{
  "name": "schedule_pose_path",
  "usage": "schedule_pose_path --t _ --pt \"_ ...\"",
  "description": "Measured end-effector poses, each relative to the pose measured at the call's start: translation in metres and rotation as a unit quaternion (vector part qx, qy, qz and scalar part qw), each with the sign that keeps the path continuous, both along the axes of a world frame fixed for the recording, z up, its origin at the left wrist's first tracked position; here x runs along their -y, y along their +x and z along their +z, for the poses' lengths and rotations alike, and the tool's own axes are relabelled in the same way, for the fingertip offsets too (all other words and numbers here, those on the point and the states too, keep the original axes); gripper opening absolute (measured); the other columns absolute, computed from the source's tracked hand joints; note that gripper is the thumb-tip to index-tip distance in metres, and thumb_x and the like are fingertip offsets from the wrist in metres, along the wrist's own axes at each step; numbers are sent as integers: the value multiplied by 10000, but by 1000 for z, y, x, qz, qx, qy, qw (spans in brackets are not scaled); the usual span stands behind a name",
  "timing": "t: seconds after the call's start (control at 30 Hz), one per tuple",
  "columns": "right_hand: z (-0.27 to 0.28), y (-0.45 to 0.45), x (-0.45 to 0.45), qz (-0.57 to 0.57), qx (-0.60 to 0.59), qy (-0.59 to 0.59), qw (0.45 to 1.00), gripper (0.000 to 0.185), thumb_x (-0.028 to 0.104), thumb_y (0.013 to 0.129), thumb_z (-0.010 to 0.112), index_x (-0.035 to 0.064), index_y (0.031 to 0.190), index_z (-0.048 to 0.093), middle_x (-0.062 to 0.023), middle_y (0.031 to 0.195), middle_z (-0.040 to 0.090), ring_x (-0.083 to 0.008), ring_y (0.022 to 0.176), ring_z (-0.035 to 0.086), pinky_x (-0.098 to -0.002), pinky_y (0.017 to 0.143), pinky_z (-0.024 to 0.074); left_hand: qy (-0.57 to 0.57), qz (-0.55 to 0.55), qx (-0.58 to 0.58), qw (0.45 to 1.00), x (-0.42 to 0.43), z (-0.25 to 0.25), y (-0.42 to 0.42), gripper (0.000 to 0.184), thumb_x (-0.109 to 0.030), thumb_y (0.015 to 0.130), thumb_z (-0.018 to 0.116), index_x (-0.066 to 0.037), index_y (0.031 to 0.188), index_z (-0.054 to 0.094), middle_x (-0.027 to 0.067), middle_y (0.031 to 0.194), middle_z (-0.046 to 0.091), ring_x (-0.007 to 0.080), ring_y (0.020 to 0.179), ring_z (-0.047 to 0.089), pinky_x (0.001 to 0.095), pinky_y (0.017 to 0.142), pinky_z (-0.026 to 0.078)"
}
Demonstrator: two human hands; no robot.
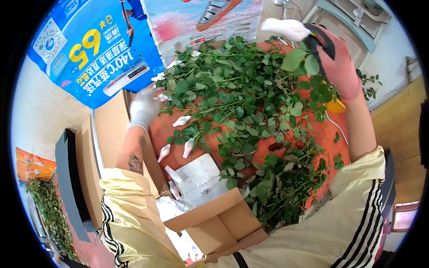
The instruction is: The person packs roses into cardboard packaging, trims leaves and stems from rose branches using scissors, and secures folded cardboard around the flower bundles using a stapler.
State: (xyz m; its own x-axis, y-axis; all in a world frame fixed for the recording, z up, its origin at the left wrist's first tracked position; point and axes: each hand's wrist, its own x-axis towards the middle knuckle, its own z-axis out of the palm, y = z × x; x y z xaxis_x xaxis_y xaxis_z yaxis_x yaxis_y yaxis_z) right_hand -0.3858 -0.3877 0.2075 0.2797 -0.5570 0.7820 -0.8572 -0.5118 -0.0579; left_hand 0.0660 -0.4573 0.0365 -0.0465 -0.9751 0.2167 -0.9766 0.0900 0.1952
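My right hand [337, 62], in a pink glove, is raised at the upper right with its fingers closed around a leafy flower stem. The flower's bud, in a white ribbed sleeve [286, 29], points left from the fingers. Something black [322, 44] lies along those fingers; whether it is a tool or part of the glove I cannot make out. My left hand [145, 107], in a white glove, is smeared by motion above the left edge of the leafy stems [241, 85]. Nearby lie more sleeved buds [182, 121].
The stems are heaped on a reddish-orange table [167, 129]. An open cardboard box [210, 223] stands close to my body, beside a grey metal plate [196, 174]. More cardboard [111, 129] rises at left, below a blue poster [94, 49]. A white cord [337, 125] hangs at right.
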Motion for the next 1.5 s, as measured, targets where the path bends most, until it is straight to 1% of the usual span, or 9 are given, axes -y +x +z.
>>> schedule_pose_path --t 0.43,0.73,0.83,0.93,1.03,1.2,1.23,1.43,1.5 --pt "5 30 -4 78 24 115 990 331 105 807 551 39 1130 581 -165 986 626 -337 946 586 -376 840 462 233 -125 -66 962 -23 -93 -39 330 -359 812 568 -67 960 612 154 868 633 266 817 631 374 755 499" --pt "-134 127 5 187 -143 142 962 416 203 796 544 22 1170 520 -166 1091 591 -296 1012 579 -383 863 460 310 -300 -442 786 -73 73 -78 575 -451 905 499 31 1218 501 84 1069 593 163 987 558 302 864 442" --pt "-128 124 19 184 -100 325 922 376 153 773 537 0 1116 533 -164 1056 618 -303 975 602 -373 858 479 371 -203 -727 541 -80 35 -77 755 -633 884 403 27 1240 492 99 1104 606 190 992 585 335 848 472" --pt "-99 96 27 138 100 219 961 314 131 783 516 4 1064 579 -188 1006 634 -329 943 615 -396 844 487 235 -138 -352 895 -69 -54 -46 591 -523 862 530 -36 1196 529 127 1039 639 257 952 622 370 834 485" --pt "-63 82 19 126 150 208 958 333 87 784 551 -28 1095 570 -164 1008 641 -294 951 624 -366 862 483 247 -124 -85 957 -105 -77 -57 471 -412 816 588 -32 1093 586 159 929 635 285 944 604 373 843 481" --pt "-127 115 -10 312 -90 -21 945 271 122 744 549 73 1001 618 -86 860 628 -212 843 617 -311 719 499 274 -147 -22 950 -80 -201 -14 520 -332 751 638 -63 1186 540 168 1195 533 284 1042 566 377 884 454" --pt "-116 130 -30 290 -201 210 912 274 147 737 537 99 1003 586 -62 935 606 -216 884 604 -296 768 491 339 -123 -137 922 -70 -203 -9 539 -313 742 650 -71 1209 536 161 1285 511 255 1097 554 364 917 437" --pt "-204 143 -61 311 -129 97 937 156 228 799 429 169 926 497 -78 947 458 -230 841 494 -270 824 424 467 -194 -460 730 -125 11 -41 382 -131 719 632 -45 1087 582 97 868 634 160 798 596 316 758 479" --pt "-189 136 -59 340 -68 162 924 127 220 816 429 170 911 498 -79 934 457 -220 826 486 -281 818 424 418 -202 -361 809 -130 -5 -29 384 -130 714 625 -46 1087 583 106 860 639 195 788 608 332 752 483"
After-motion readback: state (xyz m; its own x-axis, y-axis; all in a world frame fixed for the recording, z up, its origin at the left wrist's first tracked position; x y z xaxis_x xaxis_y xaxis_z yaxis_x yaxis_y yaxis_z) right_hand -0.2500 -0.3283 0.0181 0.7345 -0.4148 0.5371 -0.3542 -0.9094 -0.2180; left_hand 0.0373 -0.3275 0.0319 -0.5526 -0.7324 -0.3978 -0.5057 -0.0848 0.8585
